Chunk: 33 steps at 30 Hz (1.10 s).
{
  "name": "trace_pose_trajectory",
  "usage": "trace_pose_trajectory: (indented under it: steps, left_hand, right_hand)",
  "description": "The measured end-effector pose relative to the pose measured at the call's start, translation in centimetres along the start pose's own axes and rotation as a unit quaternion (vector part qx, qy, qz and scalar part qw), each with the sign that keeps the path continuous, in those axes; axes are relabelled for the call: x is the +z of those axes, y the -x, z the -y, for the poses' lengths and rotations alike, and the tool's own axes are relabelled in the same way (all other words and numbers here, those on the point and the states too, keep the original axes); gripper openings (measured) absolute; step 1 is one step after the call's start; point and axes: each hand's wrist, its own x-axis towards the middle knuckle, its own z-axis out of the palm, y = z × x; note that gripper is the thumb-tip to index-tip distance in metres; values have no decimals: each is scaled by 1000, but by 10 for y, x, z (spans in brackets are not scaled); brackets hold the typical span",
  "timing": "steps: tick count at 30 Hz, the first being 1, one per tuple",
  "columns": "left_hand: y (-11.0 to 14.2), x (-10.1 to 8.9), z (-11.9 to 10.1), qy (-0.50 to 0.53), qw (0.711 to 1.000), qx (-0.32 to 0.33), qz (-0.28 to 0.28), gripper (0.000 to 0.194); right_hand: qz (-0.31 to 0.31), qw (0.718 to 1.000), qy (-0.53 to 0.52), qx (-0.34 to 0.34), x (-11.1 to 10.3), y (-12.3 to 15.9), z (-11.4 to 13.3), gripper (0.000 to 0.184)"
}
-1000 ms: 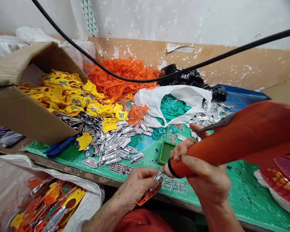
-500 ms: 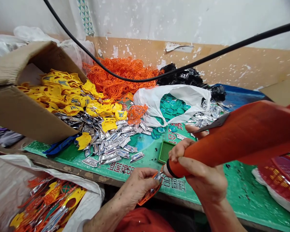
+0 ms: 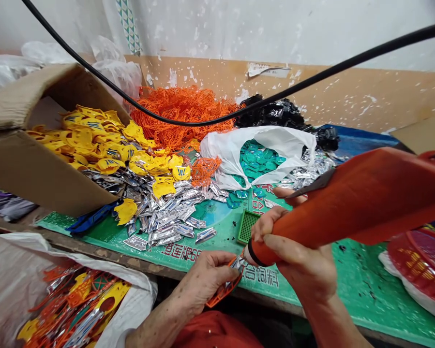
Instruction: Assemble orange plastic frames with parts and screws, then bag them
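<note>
My left hand (image 3: 212,276) is closed on an orange plastic part (image 3: 219,296) with a silver piece in it, at the front edge of the table. My right hand (image 3: 306,263) wraps round a long orange-red hand-held power tool (image 3: 348,208) with a grey lever on its upper side. The tool's pale nose (image 3: 249,256) points down-left and meets the part at my left fingertips; its very tip is hidden there. Just behind the nose sits a small green mesh basket (image 3: 244,227). Several shiny silver pieces (image 3: 173,227) lie loose left of it.
A cardboard box (image 3: 39,169) spills yellow pieces (image 3: 94,133). Behind are orange parts (image 3: 188,108), a white bag (image 3: 217,145) of green pieces and black parts (image 3: 278,113). A black cable (image 3: 202,123) hangs across. A sack (image 3: 137,290) stands front left, a red basket (image 3: 416,270) right.
The tool and my right hand have shifted very slightly left, and the hanging cable has swung a little left. My left hand keeps its hold on the orange plastic part.
</note>
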Motion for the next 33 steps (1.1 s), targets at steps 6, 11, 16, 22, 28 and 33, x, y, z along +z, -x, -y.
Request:
trace_pose_trajectory:
  steps: [6, 11, 16, 22, 28, 33]
  left_hand:
    - [3, 3, -4, -7, 1000, 8, -9, 20]
    - [3, 3, -5, -12, 1000, 15, -5, 16]
    - [-1, 0, 2, -16, 1000, -1, 13, 17]
    - [-2, -3, 2, 15, 1000, 9, 11, 18]
    - [6, -14, -9, -47, 998, 43, -8, 25]
    - [7, -20, -13, -79, 996, 28, 28, 30]
  right_hand:
    - [22, 1000, -21, 5, -1, 0, -2, 62]
    - [21, 999, -26, -2, -3, 2, -3, 62]
    - [14, 1000, -19, 1, -2, 1, -6, 62]
    - [26, 999, -37, -22, 1, -1, -7, 59]
    - [-102, 987, 10, -123, -22, -22, 5, 34]
    - [-157, 972, 112, -131, -59, -36, -12, 10]
